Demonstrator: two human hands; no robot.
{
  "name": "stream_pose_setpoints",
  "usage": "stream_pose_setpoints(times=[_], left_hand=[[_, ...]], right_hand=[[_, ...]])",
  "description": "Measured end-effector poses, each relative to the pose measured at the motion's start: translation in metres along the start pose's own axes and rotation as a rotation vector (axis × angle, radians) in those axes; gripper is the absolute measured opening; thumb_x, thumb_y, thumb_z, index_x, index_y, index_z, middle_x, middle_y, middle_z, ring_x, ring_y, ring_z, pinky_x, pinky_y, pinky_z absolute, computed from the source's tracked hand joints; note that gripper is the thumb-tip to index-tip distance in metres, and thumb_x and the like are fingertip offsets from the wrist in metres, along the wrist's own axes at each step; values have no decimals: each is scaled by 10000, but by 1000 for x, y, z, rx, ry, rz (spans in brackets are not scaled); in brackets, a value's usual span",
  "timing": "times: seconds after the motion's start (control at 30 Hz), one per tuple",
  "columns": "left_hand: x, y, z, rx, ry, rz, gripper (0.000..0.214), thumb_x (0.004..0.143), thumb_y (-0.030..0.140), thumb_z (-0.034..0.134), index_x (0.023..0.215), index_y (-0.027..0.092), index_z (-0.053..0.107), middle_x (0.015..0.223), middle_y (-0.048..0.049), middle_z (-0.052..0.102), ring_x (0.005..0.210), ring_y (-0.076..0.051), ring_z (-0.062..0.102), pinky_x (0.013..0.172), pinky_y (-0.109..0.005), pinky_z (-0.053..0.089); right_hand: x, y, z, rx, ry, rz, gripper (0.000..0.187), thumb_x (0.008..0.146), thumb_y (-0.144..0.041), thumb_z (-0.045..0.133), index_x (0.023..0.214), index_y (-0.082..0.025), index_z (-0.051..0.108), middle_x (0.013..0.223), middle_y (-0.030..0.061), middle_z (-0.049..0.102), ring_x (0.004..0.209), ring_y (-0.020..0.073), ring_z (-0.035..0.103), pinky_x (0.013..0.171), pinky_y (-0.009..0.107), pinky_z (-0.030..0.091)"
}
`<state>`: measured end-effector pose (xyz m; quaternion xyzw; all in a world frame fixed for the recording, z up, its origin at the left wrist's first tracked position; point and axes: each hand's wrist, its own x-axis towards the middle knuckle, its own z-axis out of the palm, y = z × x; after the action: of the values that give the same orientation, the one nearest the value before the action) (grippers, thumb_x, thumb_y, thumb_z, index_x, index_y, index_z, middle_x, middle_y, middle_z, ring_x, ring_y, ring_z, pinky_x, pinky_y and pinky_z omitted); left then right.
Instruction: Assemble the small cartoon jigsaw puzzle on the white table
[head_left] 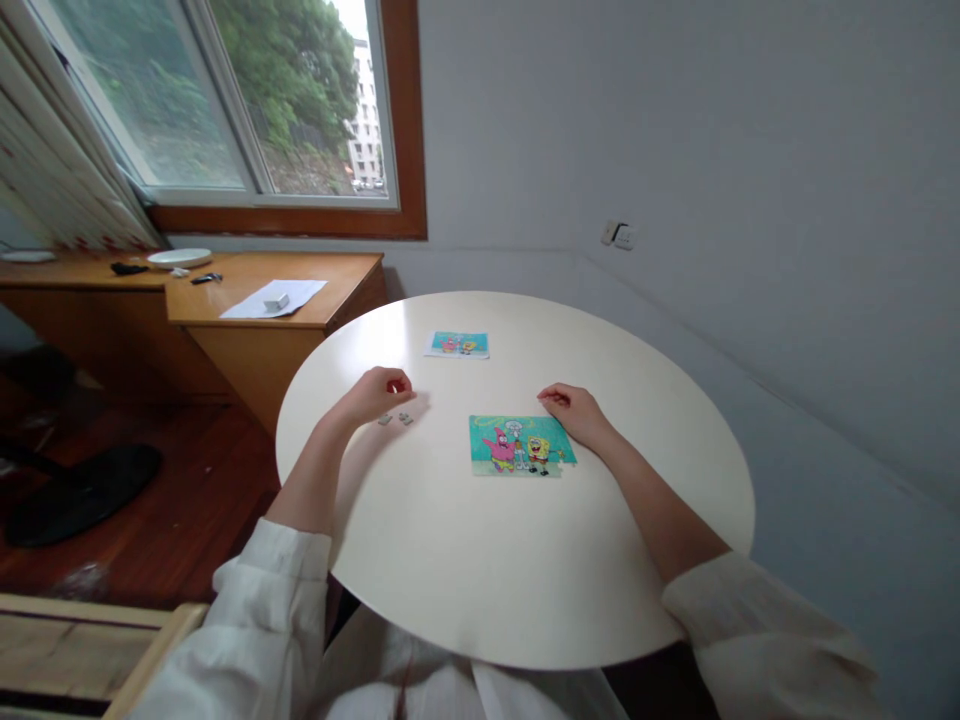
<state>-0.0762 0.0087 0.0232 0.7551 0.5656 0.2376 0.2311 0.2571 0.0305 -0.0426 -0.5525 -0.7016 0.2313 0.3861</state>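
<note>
A cartoon jigsaw puzzle (522, 445) lies nearly whole on the round white table (480, 560). My right hand (574, 408) rests at its upper right corner, fingers curled and pinched together; whether they hold a piece is hidden. My left hand (379, 391) sits to the left of the puzzle, fingers curled in a loose fist. Two loose grey puzzle pieces (395, 419) lie face down just under that hand. A small reference picture (457, 344) with the same cartoon lies farther back on the table.
A wooden desk (247, 310) stands left of the table under a window, with a white sheet of paper (274, 298), a white plate (179, 258) and small dark items. The grey wall runs close along the right. A wooden chair part (90, 640) shows at lower left.
</note>
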Motion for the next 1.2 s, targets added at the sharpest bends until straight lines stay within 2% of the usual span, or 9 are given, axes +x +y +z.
stream_pose_setpoints(times=[0.07, 0.17, 0.27, 0.47, 0.6, 0.8, 0.9, 1.07, 1.2], left_hand=[[-1, -13, -7, 48, -35, -56, 268, 669, 397, 536, 706, 138, 591, 690, -35, 590, 524, -106, 486, 489, -221, 369], [-3, -27, -12, 90, -166, -147, 331, 630, 401, 566, 831, 141, 611, 799, -57, 625, 586, -133, 540, 523, -227, 402], [-4, -35, -14, 110, -250, -168, 408, 590, 380, 594, 933, 158, 596, 887, -63, 624, 636, -147, 561, 532, -219, 410], [-6, -33, -18, 216, -302, -187, 282, 600, 252, 529, 855, 161, 611, 833, -46, 619, 637, -145, 553, 537, -211, 406], [-6, -32, -16, 208, -289, -172, 252, 598, 242, 527, 826, 159, 594, 786, -34, 611, 600, -133, 535, 520, -209, 395], [-1, -35, -8, 138, -207, -24, 151, 609, 257, 530, 710, 151, 565, 690, -19, 578, 569, -116, 487, 511, -211, 365], [-1, -32, -6, 63, -181, 6, 140, 614, 267, 533, 685, 148, 554, 633, -6, 553, 555, -111, 465, 510, -215, 357], [-2, -29, -3, -106, -194, 36, 173, 627, 276, 544, 726, 136, 568, 647, -13, 562, 569, -108, 479, 527, -214, 370], [1, -31, 1, -54, -241, 29, 220, 630, 265, 548, 805, 144, 601, 665, -16, 580, 566, -110, 496, 517, -210, 374]], right_hand=[[0, 1, 0, 0, -3, 1, 180, 680, -266, 498, 754, -154, 619, 702, 37, 621, 638, 132, 538, 619, 258, 421], [0, 1, 0, -10, -5, -3, 184, 681, -275, 497, 755, -155, 616, 706, 39, 619, 642, 133, 535, 624, 262, 420], [0, 0, 0, -10, -1, -5, 186, 682, -278, 490, 749, -156, 613, 690, 36, 615, 635, 133, 532, 618, 262, 417], [-1, -4, -1, 1, -12, 10, 189, 681, -279, 488, 749, -154, 611, 692, 40, 614, 635, 136, 533, 613, 264, 418], [0, -4, 0, -6, -3, 9, 183, 677, -274, 488, 740, -155, 611, 684, 37, 615, 632, 136, 534, 614, 265, 420], [-1, -4, -1, -13, -1, 8, 186, 673, -275, 491, 740, -153, 613, 684, 38, 616, 628, 136, 534, 612, 266, 420], [0, -4, -1, -22, -3, 7, 189, 671, -279, 498, 749, -151, 614, 686, 38, 616, 627, 136, 533, 606, 263, 417], [0, -4, -1, -20, -4, 13, 188, 669, -274, 491, 745, -153, 614, 687, 39, 614, 633, 136, 534, 607, 261, 417], [0, -3, 0, -13, -5, 12, 192, 671, -273, 491, 752, -151, 614, 693, 39, 615, 638, 135, 533, 615, 261, 418]])
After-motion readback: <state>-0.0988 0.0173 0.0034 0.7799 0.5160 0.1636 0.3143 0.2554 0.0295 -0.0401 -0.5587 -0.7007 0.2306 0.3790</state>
